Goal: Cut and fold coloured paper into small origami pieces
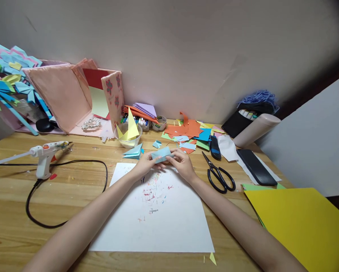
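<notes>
A small piece of folded light blue paper [161, 153] is held up between both hands, above the far edge of a white sheet [155, 226] marked with coloured smudges. My left hand [145, 165] grips its left side, the thumb in front. On its right side, my right hand [183, 165] pinches the paper near the lower edge. Close to my left hand stands another folded light blue paper piece [133, 152]. A smaller blue scrap [157, 144] lies just beyond the hands. Yellow folded paper [132, 128] sticks up from a clear bowl [128, 141].
A glue gun [44, 160] with its black cable lies at left. Black-handled scissors [219, 173], a utility knife [215, 147], a phone [256, 166] and yellow paper sheets [299, 223] lie at right. Orange paper scraps [186, 129] and a pink box [58, 94] stand behind.
</notes>
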Tool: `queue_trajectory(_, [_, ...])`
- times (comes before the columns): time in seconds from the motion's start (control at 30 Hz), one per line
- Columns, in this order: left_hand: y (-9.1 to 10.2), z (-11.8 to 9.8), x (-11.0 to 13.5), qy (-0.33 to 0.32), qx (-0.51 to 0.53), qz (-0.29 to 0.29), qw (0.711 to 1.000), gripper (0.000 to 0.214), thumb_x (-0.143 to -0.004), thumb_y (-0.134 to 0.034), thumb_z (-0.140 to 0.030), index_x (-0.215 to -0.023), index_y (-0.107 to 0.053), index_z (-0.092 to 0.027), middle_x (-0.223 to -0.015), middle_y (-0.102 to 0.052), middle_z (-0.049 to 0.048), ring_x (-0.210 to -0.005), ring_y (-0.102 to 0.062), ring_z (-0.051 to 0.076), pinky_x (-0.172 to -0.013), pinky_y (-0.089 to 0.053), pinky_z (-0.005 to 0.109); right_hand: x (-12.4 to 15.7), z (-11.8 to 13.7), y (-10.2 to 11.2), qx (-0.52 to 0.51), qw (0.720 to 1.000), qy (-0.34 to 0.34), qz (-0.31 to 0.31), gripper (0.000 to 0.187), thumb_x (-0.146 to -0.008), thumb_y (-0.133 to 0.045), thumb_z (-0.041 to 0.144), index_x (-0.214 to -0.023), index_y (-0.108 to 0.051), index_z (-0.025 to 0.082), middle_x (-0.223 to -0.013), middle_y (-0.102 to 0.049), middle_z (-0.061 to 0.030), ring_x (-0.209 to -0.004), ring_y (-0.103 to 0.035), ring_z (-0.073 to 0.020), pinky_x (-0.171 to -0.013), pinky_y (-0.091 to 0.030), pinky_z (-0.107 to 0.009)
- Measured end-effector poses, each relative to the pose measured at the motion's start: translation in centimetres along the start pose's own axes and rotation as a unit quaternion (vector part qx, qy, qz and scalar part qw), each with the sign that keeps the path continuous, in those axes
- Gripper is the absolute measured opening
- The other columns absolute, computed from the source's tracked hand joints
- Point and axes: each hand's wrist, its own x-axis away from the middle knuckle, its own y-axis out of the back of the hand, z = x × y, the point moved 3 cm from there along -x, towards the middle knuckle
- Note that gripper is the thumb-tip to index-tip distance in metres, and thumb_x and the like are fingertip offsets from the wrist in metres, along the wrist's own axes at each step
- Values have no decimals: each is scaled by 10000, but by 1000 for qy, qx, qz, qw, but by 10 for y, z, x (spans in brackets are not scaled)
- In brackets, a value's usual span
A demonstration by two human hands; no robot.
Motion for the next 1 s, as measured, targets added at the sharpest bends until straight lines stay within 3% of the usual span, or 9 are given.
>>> queue_trajectory(0.2, [2,5,-2,17,-8,43,999,441,-696,-637,-444,-949,-609,-83,-864,-679,146,-669,-652,201,-563,-509,281,0,-2,1,-8,1000,3,1,176,-766,-594,345,-697,-633,188,-1012,-536,-82,-938,-542,-193,-689,-493,-266])
queue_trajectory(0.3, [5,3,-3,-14,-3,14,1000,366,-700,-641,-410,-892,-634,-99,-814,-677,94,-699,-634,176,-626,-496,267,1,-1,0,-20,999,6,24,170,-772,-591,338,-693,-630,192,-974,-561,-70,-896,-557,-187,-716,-490,-286])
queue_trajectory(0.43, [8,0,-2,-61,-65,-54,994,307,-685,-651,-394,-786,-656,-104,-705,-657,44,-612,-585,138,-574,-446,226,2,4,-1,18,999,18,47,163,-756,-612,339,-693,-649,193,-926,-567,-63,-823,-561,-174,-661,-481,-275])
queue_trajectory(0.5, [7,-1,-1,-73,-100,-60,990,292,-685,-647,-390,-730,-664,-102,-664,-651,42,-599,-576,138,-572,-436,226,2,5,-2,32,998,20,53,160,-748,-620,343,-704,-655,193,-936,-564,-69,-836,-555,-179,-631,-471,-264])
queue_trajectory(0.63, [4,3,-1,-50,-96,-27,994,244,-656,-669,-343,-667,-668,-99,-604,-640,37,-552,-563,130,-553,-437,229,2,0,-3,5,999,4,46,183,-747,-615,359,-688,-632,187,-960,-564,-79,-845,-559,-186,-629,-474,-268])
queue_trajectory(0.77, [2,5,-2,-10,-52,-3,999,229,-600,-706,-296,-715,-676,-100,-646,-662,41,-579,-589,137,-587,-462,239,0,-8,-2,2,1000,-9,19,210,-730,-627,365,-645,-600,175,-811,-557,-48,-709,-546,-155,-604,-452,-261])
queue_trajectory(0.9, [1,3,-1,7,-1,45,999,419,-748,-543,-484,-828,-663,-90,-667,-676,80,-616,-619,157,-636,-484,273,-1,-11,0,28,999,-15,-1,240,-716,-634,380,-622,-586,165,-742,-540,-35,-649,-514,-140,-551,-417,-245])
queue_trajectory(1.0, [0,2,0,12,18,56,998,517,-759,-491,-563,-844,-649,-79,-699,-681,112,-648,-638,181,-662,-493,295,0,-9,1,49,999,-6,-5,233,-709,-642,377,-624,-585,168,-723,-535,-29,-654,-508,-143,-544,-402,-242])
